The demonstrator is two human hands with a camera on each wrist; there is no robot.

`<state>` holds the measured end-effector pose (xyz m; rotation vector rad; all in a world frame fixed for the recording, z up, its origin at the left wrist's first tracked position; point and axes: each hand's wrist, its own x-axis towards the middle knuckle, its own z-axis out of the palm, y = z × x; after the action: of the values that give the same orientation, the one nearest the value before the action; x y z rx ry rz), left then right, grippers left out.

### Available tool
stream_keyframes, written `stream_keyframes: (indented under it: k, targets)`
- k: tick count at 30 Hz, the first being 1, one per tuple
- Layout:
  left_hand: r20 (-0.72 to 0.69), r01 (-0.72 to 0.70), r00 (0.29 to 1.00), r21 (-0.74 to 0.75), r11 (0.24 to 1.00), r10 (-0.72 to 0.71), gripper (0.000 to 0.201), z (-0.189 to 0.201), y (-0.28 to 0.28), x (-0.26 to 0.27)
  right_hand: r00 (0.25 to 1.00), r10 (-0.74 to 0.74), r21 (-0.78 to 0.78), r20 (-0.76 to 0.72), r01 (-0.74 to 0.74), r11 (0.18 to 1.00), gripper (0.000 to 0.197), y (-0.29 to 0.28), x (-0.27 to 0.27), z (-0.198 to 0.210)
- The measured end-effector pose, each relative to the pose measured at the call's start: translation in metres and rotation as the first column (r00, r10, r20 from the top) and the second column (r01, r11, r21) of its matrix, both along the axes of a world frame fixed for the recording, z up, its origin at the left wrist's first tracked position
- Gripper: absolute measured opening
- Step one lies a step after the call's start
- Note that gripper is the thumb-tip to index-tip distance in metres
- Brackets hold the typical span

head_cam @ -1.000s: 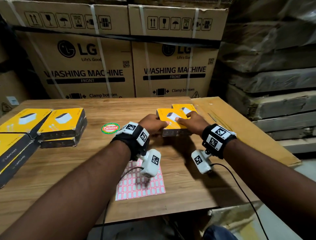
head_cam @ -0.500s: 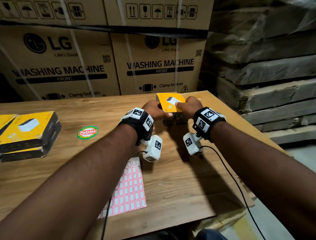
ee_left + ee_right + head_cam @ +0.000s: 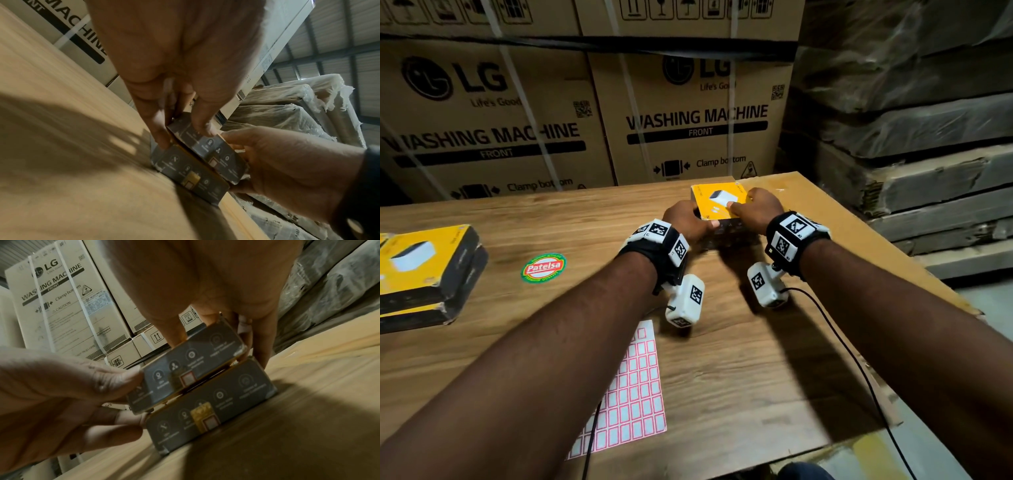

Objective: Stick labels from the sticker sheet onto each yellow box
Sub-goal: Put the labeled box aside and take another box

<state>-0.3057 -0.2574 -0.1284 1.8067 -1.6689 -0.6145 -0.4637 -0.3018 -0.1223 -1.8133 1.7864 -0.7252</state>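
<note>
At the far right of the table, both hands hold a yellow box (image 3: 717,205) on top of a second yellow box (image 3: 211,417). My left hand (image 3: 686,221) grips its left end, thumb on the dark front side. My right hand (image 3: 755,205) grips the right end, thumb on the yellow top. In the right wrist view the upper box (image 3: 189,369) sits slightly tilted over the lower one. Each dark front carries a small red-bordered label (image 3: 187,378). The red-and-white sticker sheet (image 3: 633,387) lies flat near the table's front edge, partly under my left forearm.
A stack of yellow boxes (image 3: 424,270) sits at the left edge of the view. A round Patelsa sticker (image 3: 543,268) is stuck on the wooden table (image 3: 739,359). Large LG cartons (image 3: 698,120) stand behind it, wrapped pallets (image 3: 911,137) to the right. A cable trails from the right wrist.
Both hands have carried the yellow box away from me and up onto the second box that stood behind it. The view has swung to the right.
</note>
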Motion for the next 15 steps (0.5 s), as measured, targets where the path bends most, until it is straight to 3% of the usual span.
stream_keyframes:
  k: [15]
  targets:
    - [0.111,-0.008,0.994,-0.032,0.999,0.011,0.038,-0.0032,0.0093,-0.0065,0.996,0.010,-0.051,-0.087,-0.015,0.999,0.058,-0.0012,-0.0007,-0.0069]
